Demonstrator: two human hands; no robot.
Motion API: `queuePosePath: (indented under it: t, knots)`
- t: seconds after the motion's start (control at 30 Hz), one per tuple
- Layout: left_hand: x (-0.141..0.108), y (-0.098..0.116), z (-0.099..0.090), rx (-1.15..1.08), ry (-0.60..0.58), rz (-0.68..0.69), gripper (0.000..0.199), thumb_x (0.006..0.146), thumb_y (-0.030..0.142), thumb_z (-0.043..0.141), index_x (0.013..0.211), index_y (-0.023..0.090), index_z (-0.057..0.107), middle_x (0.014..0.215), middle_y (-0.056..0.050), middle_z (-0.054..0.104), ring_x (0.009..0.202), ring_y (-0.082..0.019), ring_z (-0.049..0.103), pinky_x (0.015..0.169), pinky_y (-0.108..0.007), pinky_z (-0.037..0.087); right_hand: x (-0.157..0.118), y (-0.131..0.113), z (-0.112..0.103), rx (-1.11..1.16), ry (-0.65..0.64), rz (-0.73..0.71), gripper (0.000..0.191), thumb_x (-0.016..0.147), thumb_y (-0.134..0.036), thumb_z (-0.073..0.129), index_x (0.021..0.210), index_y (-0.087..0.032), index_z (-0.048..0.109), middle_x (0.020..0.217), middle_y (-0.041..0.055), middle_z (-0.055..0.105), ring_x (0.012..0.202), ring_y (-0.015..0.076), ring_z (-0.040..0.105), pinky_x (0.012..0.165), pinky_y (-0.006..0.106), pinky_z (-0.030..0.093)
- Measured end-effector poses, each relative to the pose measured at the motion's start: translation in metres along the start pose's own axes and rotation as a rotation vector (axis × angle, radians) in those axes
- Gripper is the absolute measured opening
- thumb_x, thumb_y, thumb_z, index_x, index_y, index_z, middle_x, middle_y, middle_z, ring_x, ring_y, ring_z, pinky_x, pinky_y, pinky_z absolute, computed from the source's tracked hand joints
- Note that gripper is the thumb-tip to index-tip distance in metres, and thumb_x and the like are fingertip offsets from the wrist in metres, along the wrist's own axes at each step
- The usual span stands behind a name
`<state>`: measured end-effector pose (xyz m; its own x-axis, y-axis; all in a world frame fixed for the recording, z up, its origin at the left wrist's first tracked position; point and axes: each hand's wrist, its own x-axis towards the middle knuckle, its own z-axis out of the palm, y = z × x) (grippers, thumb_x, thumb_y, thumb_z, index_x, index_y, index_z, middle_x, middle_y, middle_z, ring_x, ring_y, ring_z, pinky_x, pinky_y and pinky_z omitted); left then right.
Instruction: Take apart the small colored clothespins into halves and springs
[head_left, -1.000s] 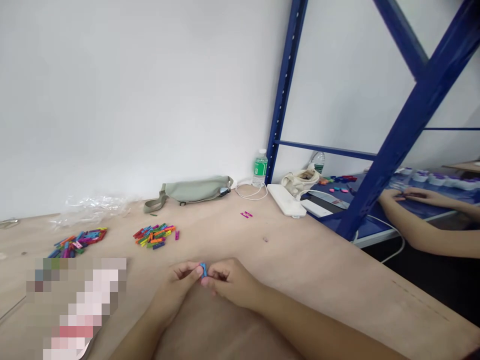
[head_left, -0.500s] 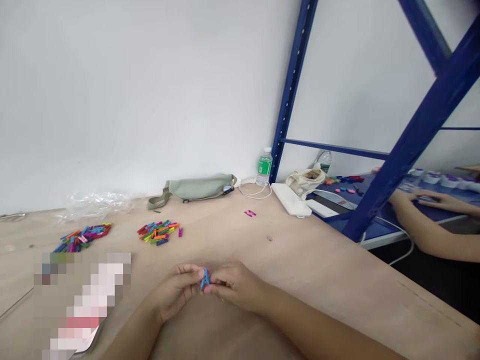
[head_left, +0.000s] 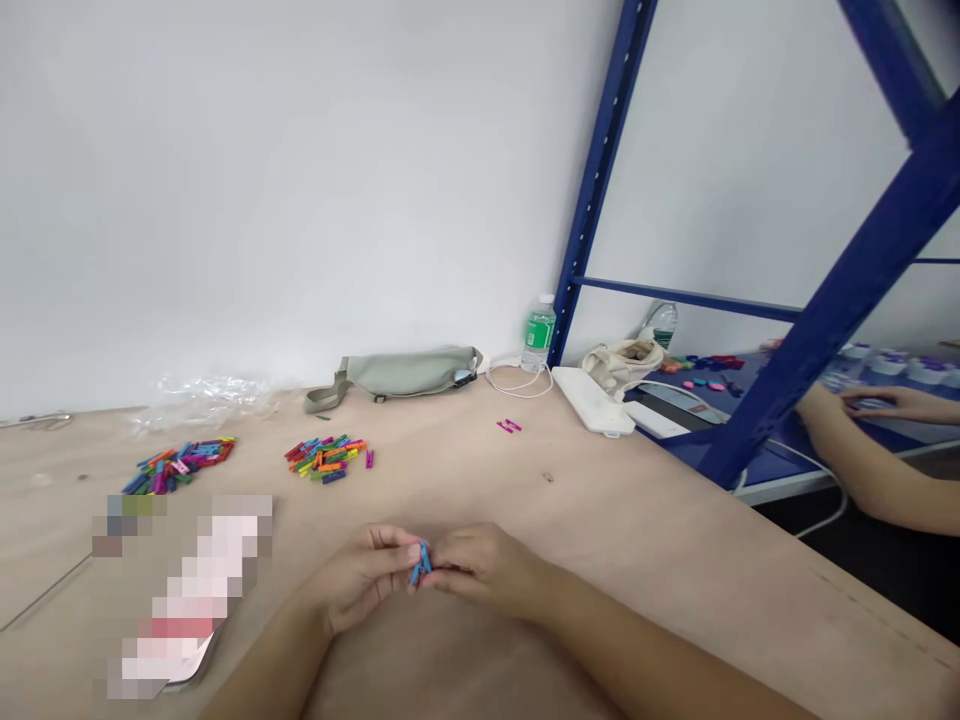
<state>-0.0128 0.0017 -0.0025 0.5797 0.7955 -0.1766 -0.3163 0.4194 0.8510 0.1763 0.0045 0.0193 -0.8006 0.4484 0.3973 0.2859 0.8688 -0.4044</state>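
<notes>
A small blue clothespin [head_left: 421, 565] is held between both hands just above the table's front part. My left hand [head_left: 367, 575] pinches it from the left with thumb and fingers. From the right, my right hand [head_left: 487, 570] grips it with its fingertips, some of which are hidden. Beyond the hands lies a pile of coloured clothespins [head_left: 326, 458], and a second pile of clothespins [head_left: 180, 465] is farther left. Magenta clothespin pieces [head_left: 508, 426] lie apart near the middle. A tiny metal spring-like piece [head_left: 548, 477] rests on the table to their front right.
A grey-green waist bag [head_left: 412, 372], clear plastic wrap [head_left: 202, 400] and a water bottle [head_left: 538, 335] stand along the wall. A blurred-out phone-like object [head_left: 202, 590] lies at left. Blue rack posts [head_left: 832, 300] rise at right, with another person's arm [head_left: 870, 460] beyond.
The whole view has shifted slightly, so things appear a little farther right. Both hands still hold the blue clothespin, whose tilt has changed slightly.
</notes>
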Motion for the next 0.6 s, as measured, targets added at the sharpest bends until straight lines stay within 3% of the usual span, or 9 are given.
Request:
queuePosePath:
  t: [0.17,0.3,0.5,0.6]
  knots:
    - [0.0,0.0,0.0,-0.036,0.024,0.03,0.006,0.063,0.017,0.067,0.068,0.013,0.066,0.066,-0.003,0.064,0.059,-0.011,0.056,0.064,-0.025,0.04,-0.001,-0.005,0.002,-0.013,0.094,-0.047,0.026,0.086,-0.031,0.039,0.086,-0.015,0.059,0.074,0.0038,0.063,0.065,0.0098,0.055,0.061,0.019,0.042]
    - [0.002,0.0,0.0,-0.079,0.019,0.089,0.01,0.067,0.018,0.064,0.074,0.011,0.066,0.071,-0.005,0.064,0.065,-0.012,0.056,0.067,-0.025,0.041,-0.001,-0.008,0.002,-0.059,0.161,0.017,0.024,0.086,-0.031,0.039,0.078,-0.016,0.056,0.067,0.0025,0.059,0.061,0.0099,0.052,0.058,0.02,0.04]
    - [0.009,0.0,-0.004,-0.221,0.152,0.176,0.012,0.067,0.017,0.064,0.078,0.012,0.066,0.075,-0.003,0.064,0.067,-0.011,0.056,0.069,-0.025,0.043,0.0,0.009,-0.015,-0.133,0.258,0.353,0.031,0.086,-0.033,0.035,0.064,-0.016,0.048,0.057,-0.0005,0.049,0.054,0.0097,0.045,0.051,0.02,0.035]
    - [0.011,0.001,-0.005,-0.244,0.171,0.183,0.013,0.067,0.019,0.064,0.078,0.013,0.066,0.073,-0.003,0.064,0.063,-0.011,0.057,0.069,-0.027,0.043,-0.004,0.024,-0.033,-0.199,0.234,0.576,0.035,0.086,-0.036,0.035,0.061,-0.016,0.048,0.057,-0.0007,0.05,0.052,0.0101,0.045,0.048,0.021,0.034]
